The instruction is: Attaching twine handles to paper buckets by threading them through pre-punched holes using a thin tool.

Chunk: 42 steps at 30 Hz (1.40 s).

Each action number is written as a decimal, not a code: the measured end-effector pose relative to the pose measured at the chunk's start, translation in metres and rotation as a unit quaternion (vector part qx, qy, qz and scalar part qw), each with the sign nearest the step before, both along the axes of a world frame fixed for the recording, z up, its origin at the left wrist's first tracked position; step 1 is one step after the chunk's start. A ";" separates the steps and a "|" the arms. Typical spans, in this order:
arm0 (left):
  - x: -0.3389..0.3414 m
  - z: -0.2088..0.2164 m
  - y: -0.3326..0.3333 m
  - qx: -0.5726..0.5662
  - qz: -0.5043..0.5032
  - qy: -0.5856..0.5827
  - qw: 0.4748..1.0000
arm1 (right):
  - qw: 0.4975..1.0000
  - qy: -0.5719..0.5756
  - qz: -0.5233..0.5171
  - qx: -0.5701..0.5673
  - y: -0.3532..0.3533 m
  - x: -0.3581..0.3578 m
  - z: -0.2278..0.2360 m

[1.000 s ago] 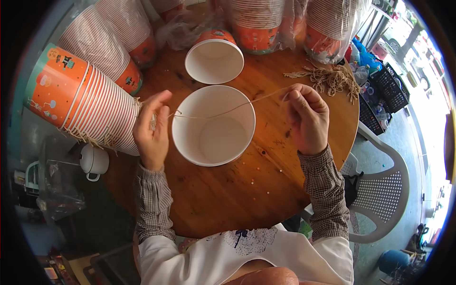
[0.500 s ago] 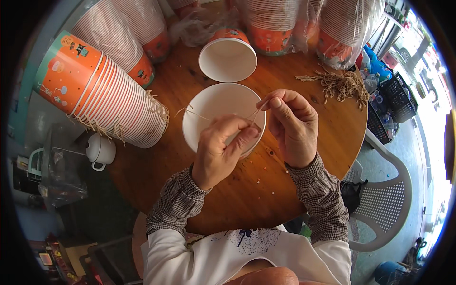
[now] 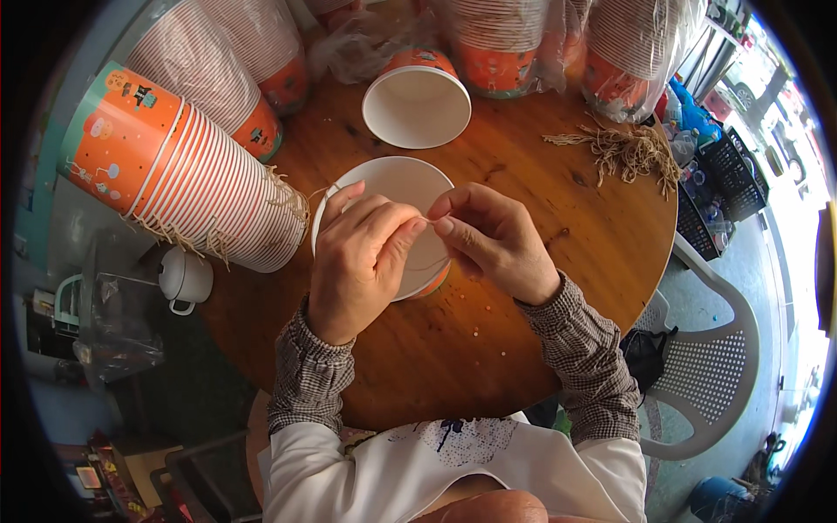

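Both of my hands meet over a white-lined paper bucket (image 3: 397, 179), which stands mouth up with a bit of its orange outside showing below the rim. My left hand (image 3: 357, 257) pinches a thin tan cord (image 3: 429, 220) between thumb and forefinger, its other fingers lying over the bucket's left rim. Facing it, my right hand (image 3: 497, 237) has the cord between thumb and fingertips too. The fingertips nearly touch, and a fine loop of cord hangs below them inside the bucket. Whether the cord is knotted there is too small to tell.
A second paper bucket (image 3: 417, 109) lies tipped behind. At left leans a nested stack of orange buckets (image 3: 209, 179) with cords along it. A bundle of tan cords (image 3: 632, 155) lies right on the wooden table (image 3: 567, 227). Plastic-wrapped bucket stacks (image 3: 497, 52) line the back.
My right hand has come left and down to meet the left hand, which has shifted left. The bucket under them has slid a little left.
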State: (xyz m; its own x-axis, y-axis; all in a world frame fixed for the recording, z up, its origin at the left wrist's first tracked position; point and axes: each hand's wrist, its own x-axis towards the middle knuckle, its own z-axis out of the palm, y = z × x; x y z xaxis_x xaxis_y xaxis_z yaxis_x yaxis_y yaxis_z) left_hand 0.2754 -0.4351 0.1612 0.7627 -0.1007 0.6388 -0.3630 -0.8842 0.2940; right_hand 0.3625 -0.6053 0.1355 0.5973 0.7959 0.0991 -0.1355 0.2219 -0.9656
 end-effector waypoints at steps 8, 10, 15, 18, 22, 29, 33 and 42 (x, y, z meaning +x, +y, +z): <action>-0.001 -0.003 0.004 -0.164 -0.009 0.015 0.986 | 0.984 -0.084 -0.145 0.061 0.004 -0.007 -0.013; -0.002 -0.002 0.007 -0.166 -0.005 0.025 0.986 | 0.984 -0.087 -0.145 0.062 0.003 -0.008 -0.014; -0.003 -0.002 -0.002 -0.107 -0.004 0.053 0.993 | 0.982 -0.102 -0.141 0.072 0.005 -0.013 -0.012; -0.003 -0.004 -0.006 -0.100 -0.005 0.039 0.994 | 0.982 -0.105 -0.137 0.071 0.005 -0.013 -0.012; -0.001 -0.005 -0.005 -0.070 -0.003 -0.009 0.998 | 0.994 -0.060 -0.095 -0.002 -0.001 -0.011 0.003; -0.004 -0.005 -0.007 -0.081 -0.006 0.002 0.997 | 0.996 -0.021 -0.083 0.008 -0.004 -0.007 0.001; -0.003 -0.005 -0.009 -0.066 -0.015 0.001 0.998 | 0.989 -0.085 -0.117 0.023 -0.002 -0.006 -0.008; -0.011 -0.007 -0.019 -0.053 -0.011 -0.011 0.998 | 0.913 -0.265 -0.308 0.019 -0.024 0.028 -0.009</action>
State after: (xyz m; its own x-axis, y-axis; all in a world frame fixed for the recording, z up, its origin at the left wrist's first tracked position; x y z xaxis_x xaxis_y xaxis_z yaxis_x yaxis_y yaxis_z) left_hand 0.2649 -0.4539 0.1542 0.7463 -0.0485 0.6638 -0.3902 -0.8399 0.3773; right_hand 0.3910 -0.6291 0.1263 0.7908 0.3138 0.5255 0.5112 0.1334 -0.8490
